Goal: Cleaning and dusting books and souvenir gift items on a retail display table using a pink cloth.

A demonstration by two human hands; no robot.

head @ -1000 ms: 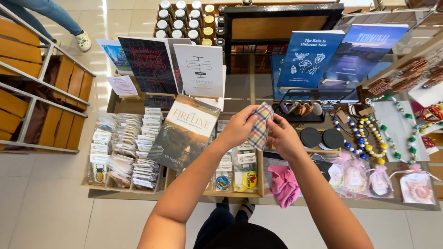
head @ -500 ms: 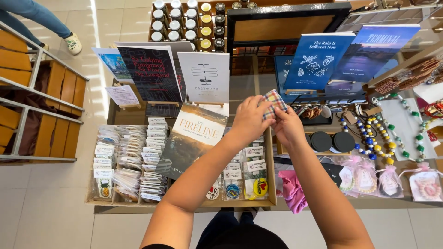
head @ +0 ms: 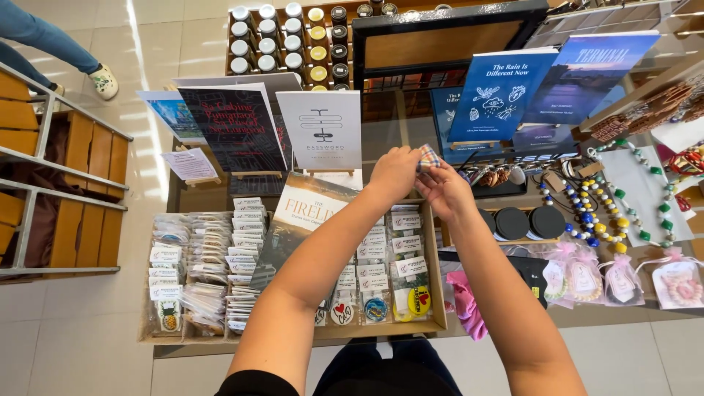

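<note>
- Our left hand (head: 394,173) and right hand (head: 444,192) meet above the counter (head: 176,199), both closed in a pinch on a small plaid cloth (head: 429,157) held in the air between the fingertips.
- The cloth sits at the top of the two hands, the left thumb side against its left edge, the right fingers under its right edge; only a corner shows, the rest is hidden by our fingers.
- We judge it light and soft, limp rather than stiff, so it will sag or fold wherever it is not held; nothing about it looks fragile or slippery.
- Best hold, we think, is by two opposite edges or corners, one in each hand, to keep it flat and under control.
- Just below the hands lies a wooden tray (head: 434,257) of small bagged badges, with a tilted book (head: 304,220) at the left forearm.
- Under the right forearm is a pink cloth (head: 463,302), and to the right of that hand two black round lids (head: 529,222) and strings of coloured beads (head: 598,220).
- Beyond the hands stand upright books, a white one (head: 320,130) and a blue one (head: 501,92), then rows of jars (head: 286,44) farthest off.
</note>
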